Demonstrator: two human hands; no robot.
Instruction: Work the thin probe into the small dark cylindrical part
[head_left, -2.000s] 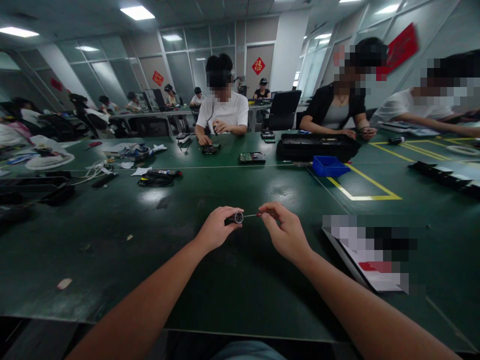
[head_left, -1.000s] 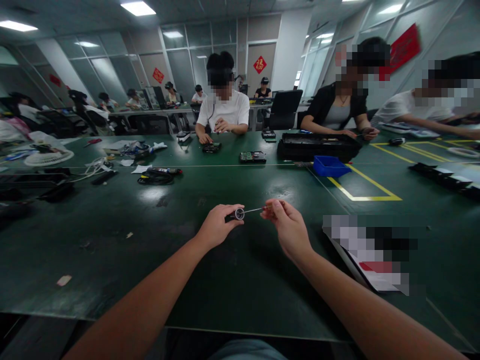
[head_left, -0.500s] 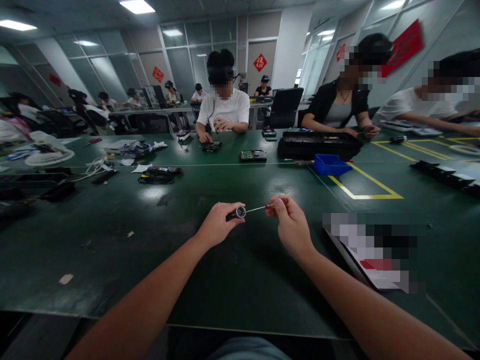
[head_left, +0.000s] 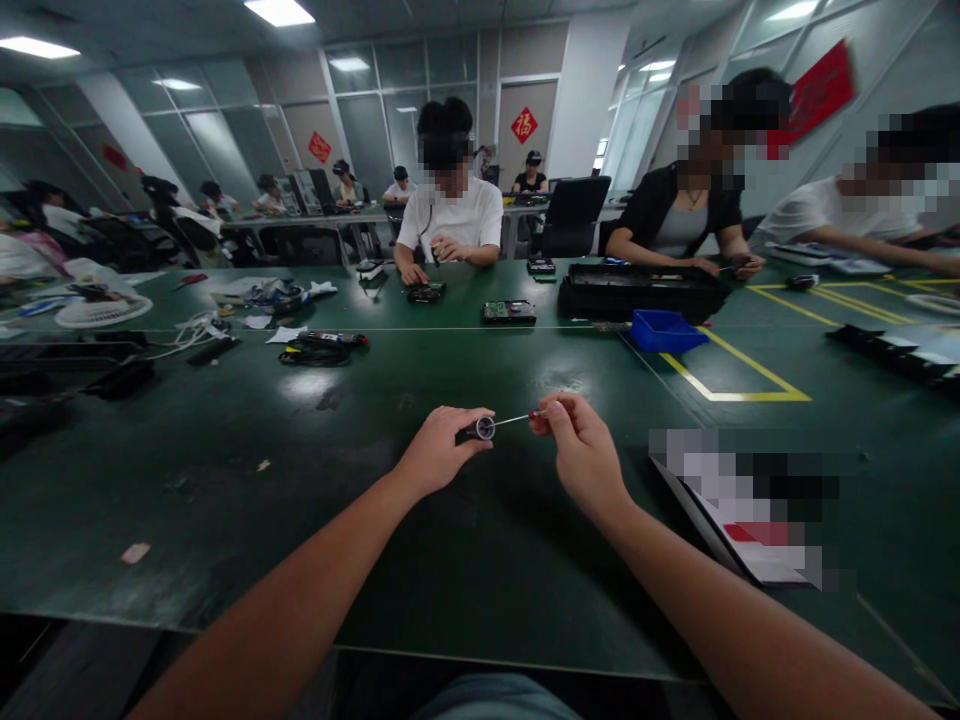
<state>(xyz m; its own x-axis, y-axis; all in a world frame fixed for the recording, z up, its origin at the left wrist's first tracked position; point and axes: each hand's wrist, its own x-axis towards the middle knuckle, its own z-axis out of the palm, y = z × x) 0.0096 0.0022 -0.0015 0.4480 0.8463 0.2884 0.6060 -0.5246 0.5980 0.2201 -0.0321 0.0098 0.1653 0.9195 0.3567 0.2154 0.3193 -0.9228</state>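
left grip (head_left: 442, 450) clamps a dark round-rimmed cylinder (head_left: 485, 428), right grip (head_left: 583, 445) a thin metal-shafted tool (head_left: 513, 420)

The thin-shafted tool's (head_left: 513, 420) handle is mostly covered by the right hand (head_left: 583, 445), the dark cylinder's (head_left: 484, 428) body by the left hand (head_left: 441, 447). At four o'clock, the flat item (head_left: 750, 565) is partly pixelated.

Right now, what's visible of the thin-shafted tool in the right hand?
The thin-shafted tool has a straight, slender, silvery shaft that looks like metal, with red where it meets the fingers of the right hand, which hide most of the handle. It slants slightly down toward the left hand, ending at the pale-rimmed mouth of a dark round part. Its tip isn't distinguishable.
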